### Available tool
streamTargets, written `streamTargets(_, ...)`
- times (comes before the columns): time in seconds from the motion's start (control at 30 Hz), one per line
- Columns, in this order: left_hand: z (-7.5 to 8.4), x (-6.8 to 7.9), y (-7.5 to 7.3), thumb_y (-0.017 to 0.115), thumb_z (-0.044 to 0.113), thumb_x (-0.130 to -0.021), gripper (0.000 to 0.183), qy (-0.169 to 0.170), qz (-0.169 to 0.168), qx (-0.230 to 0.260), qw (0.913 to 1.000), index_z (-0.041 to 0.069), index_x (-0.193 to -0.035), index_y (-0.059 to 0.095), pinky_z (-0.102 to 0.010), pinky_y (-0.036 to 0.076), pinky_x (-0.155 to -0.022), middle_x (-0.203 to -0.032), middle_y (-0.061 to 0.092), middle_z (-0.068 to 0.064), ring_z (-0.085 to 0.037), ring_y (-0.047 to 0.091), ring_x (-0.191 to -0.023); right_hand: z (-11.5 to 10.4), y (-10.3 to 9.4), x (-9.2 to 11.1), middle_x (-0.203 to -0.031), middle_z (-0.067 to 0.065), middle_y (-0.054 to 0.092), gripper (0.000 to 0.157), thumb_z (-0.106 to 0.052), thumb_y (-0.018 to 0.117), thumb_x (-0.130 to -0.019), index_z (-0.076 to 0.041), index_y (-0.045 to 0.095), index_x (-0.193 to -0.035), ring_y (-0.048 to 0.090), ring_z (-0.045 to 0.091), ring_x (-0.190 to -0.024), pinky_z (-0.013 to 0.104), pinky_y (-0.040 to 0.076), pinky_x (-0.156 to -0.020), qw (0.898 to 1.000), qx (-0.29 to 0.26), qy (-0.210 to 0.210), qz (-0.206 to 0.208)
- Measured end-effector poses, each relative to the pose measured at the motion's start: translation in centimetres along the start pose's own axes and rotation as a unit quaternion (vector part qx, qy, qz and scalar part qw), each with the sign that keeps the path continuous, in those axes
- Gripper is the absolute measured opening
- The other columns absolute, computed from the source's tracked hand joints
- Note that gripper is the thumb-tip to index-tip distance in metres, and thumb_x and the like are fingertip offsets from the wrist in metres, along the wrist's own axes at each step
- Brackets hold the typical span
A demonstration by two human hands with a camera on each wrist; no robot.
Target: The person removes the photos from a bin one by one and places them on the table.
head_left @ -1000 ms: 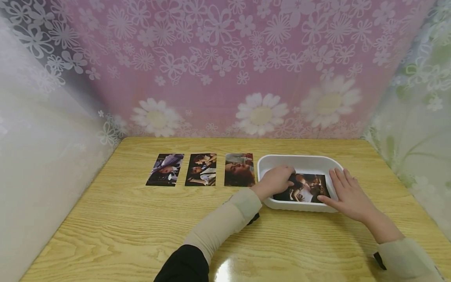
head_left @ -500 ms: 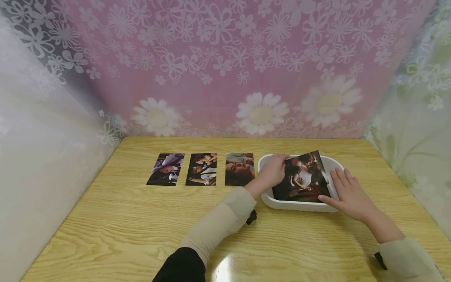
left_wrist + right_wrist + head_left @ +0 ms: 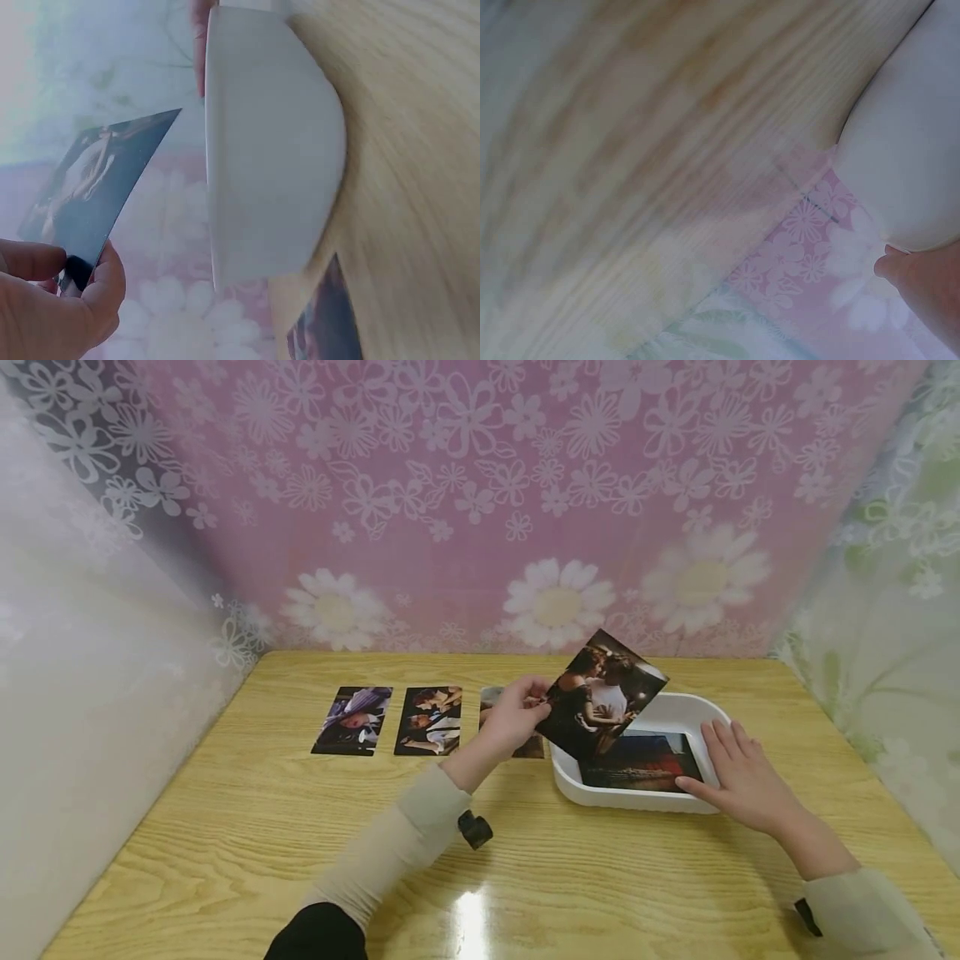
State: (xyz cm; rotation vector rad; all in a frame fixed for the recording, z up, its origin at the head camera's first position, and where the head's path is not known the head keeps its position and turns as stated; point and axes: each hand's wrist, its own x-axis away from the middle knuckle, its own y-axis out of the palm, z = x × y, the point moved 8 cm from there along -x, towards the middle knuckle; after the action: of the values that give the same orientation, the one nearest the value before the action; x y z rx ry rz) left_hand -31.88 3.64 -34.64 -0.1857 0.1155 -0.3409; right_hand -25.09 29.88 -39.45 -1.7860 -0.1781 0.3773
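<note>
My left hand (image 3: 514,717) pinches a photo print (image 3: 603,693) by its lower left corner, tilted above the left part of a white plastic tray (image 3: 641,802). In the left wrist view, thumb and fingers (image 3: 105,285) grip the edge of the same photo print (image 3: 97,180), beside the outer wall of the tray (image 3: 270,142). Another photo print (image 3: 645,764), dark with red and blue, lies inside the tray. My right hand (image 3: 750,781) rests on the tray's right end, its fingers fairly straight over the rim and the thumb at the near edge.
Left of the tray three photo prints lie in a row on the wooden table (image 3: 300,843): a left one (image 3: 352,721), a middle one (image 3: 429,721) and a third (image 3: 529,747), partly covered by my left hand. A pink floral curtain (image 3: 450,527) hangs behind.
My left hand has lifted the photo of a couple out of the tray and carried it up and left. A different photo shows beneath. The right hand has stayed in place.
</note>
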Motion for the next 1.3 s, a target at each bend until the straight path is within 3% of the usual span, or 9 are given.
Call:
streamTargets(0.1, -1.1, 1.6, -1.7, 0.048, -0.005, -0.088, 0.018, -0.042, -0.006, 0.078, 0.9960, 0.000, -0.105, 0.051, -0.038, 0.048, -0.069, -0.094, 0.049, -0.007, -0.018, 0.051, -0.083, -0.1, 0.0, 0.0, -0.138, 0.035, 0.007, 0.090, -0.045, 0.053, -0.084, 0.011, 0.006, -0.137, -0.014, 0.038, -0.127, 0.057, -0.003, -0.097, 1.000, -0.002, -0.001, -0.001)
streamTargets(0.2, -2.4, 3.4, -3.1, 0.048, -0.004, -0.088, 0.014, -0.083, -0.011, 0.119, 0.9894, 0.002, -0.101, 0.048, -0.041, 0.048, -0.068, -0.093, 0.047, -0.007, -0.018, 0.051, -0.081, 0.0, 0.1, 0.0, -0.138, 0.035, 0.006, 0.090, -0.045, 0.053, -0.084, 0.010, 0.005, -0.137, -0.014, 0.038, -0.127, 0.056, -0.004, -0.097, 1.000, -0.001, -0.001, 0.000)
streamTargets(0.4, -4.8, 6.8, -5.1, 0.047, -0.007, -0.087, 0.013, -0.127, -0.007, 0.131, 0.9832, 0.003, -0.094, 0.043, -0.040, 0.046, -0.065, -0.091, 0.043, -0.006, -0.016, 0.045, -0.075, 0.1, 0.2, 0.0, -0.138, 0.034, 0.006, 0.090, -0.045, 0.052, -0.085, 0.009, 0.003, -0.137, -0.016, 0.036, -0.127, 0.056, -0.005, -0.097, 1.000, 0.000, -0.002, -0.004)
streamTargets(0.63, -7.0, 9.7, -5.9, 0.051, -0.009, -0.083, 0.014, -0.141, -0.015, 0.088, 0.9861, 0.001, -0.089, 0.043, -0.032, 0.042, -0.056, -0.087, 0.045, -0.006, -0.016, 0.045, -0.065, 0.2, 0.2, 0.0, -0.138, 0.034, 0.007, 0.091, -0.045, 0.053, -0.084, 0.009, 0.004, -0.137, -0.015, 0.037, -0.127, 0.057, -0.005, -0.097, 1.000, 0.001, -0.001, -0.001)
streamTargets(0.9, -8.1, 10.6, -5.7, 0.057, -0.007, -0.081, 0.012, -0.111, -0.050, 0.016, 0.9924, -0.002, -0.082, 0.046, -0.030, 0.047, -0.054, -0.075, 0.045, -0.005, -0.014, 0.050, -0.058, 0.1, 0.2, 0.0, -0.138, 0.034, 0.007, 0.090, -0.046, 0.052, -0.085, 0.009, 0.004, -0.137, -0.015, 0.037, -0.127, 0.057, -0.004, -0.097, 1.000, 0.004, -0.002, -0.002)
streamTargets(1.0, -8.3, 10.6, -5.8, 0.061, -0.004, -0.078, 0.013, -0.086, -0.061, -0.056, 0.9928, -0.002, -0.074, 0.048, -0.028, 0.046, -0.051, -0.069, 0.047, -0.002, -0.012, 0.049, -0.059, 0.0, 0.2, 0.0, -0.138, 0.034, 0.007, 0.090, -0.046, 0.052, -0.085, 0.009, 0.004, -0.137, -0.015, 0.037, -0.127, 0.056, -0.004, -0.097, 1.000, 0.001, -0.002, -0.003)
streamTargets(1.13, -8.3, 10.4, -5.8, 0.067, 0.001, -0.074, 0.018, -0.065, -0.073, -0.151, 0.9837, 0.001, -0.066, 0.051, -0.022, 0.036, -0.045, -0.058, 0.048, 0.003, -0.008, 0.044, -0.054, -0.1, 0.1, 0.0, -0.138, 0.035, 0.007, 0.090, -0.046, 0.052, -0.085, 0.010, 0.004, -0.137, -0.015, 0.037, -0.127, 0.057, -0.004, -0.097, 1.000, 0.002, -0.001, -0.003)
streamTargets(1.3, -9.3, 10.6, -5.1, 0.066, -0.006, -0.073, 0.015, -0.131, -0.111, -0.113, 0.9786, -0.002, -0.068, 0.052, -0.022, 0.044, -0.047, -0.057, 0.058, -0.003, -0.009, 0.054, -0.049, -0.1, 0.0, 0.0, -0.138, 0.034, 0.006, 0.090, -0.046, 0.052, -0.085, 0.010, 0.004, -0.137, -0.017, 0.036, -0.127, 0.056, -0.004, -0.097, 1.000, 0.004, 0.002, -0.005)
